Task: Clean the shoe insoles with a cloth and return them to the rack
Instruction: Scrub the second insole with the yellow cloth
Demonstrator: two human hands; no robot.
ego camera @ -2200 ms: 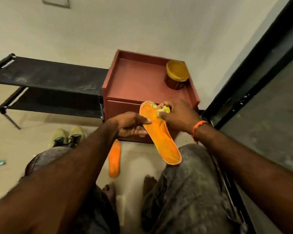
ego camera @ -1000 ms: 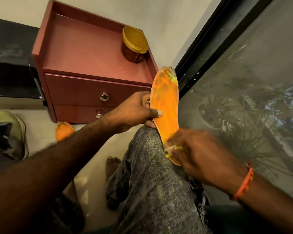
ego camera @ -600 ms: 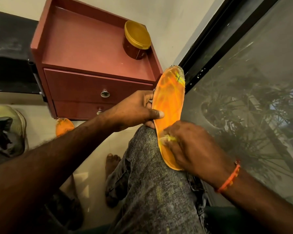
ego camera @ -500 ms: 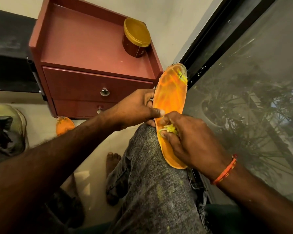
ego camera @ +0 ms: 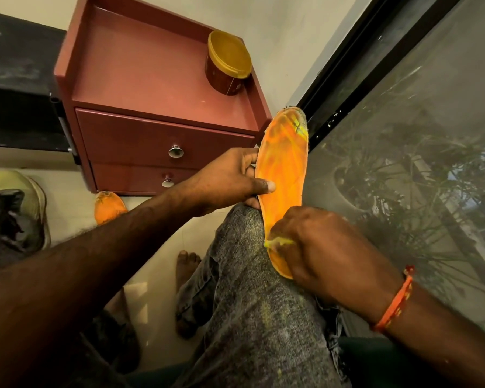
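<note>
Pale floor tiles (ego camera: 76, 191) and a dark glass door (ego camera: 420, 141) frame the work area. Left hand (ego camera: 224, 182) grips the orange insole (ego camera: 284, 166) at its mid edge — thumb across the face, fingers curled behind — with the heel end resting on the jeans-clad knee (ego camera: 249, 275). Right hand (ego camera: 325, 247), nearer the heel, pinches a yellow cloth (ego camera: 277, 242) against the insole. Second insole (ego camera: 107, 204) lies on the floor left of the left hand, below the red drawer unit (ego camera: 151, 141).

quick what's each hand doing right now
Left hand: grip on the orange insole.
Right hand: grip on a yellow cloth, pressed to the insole.
</note>
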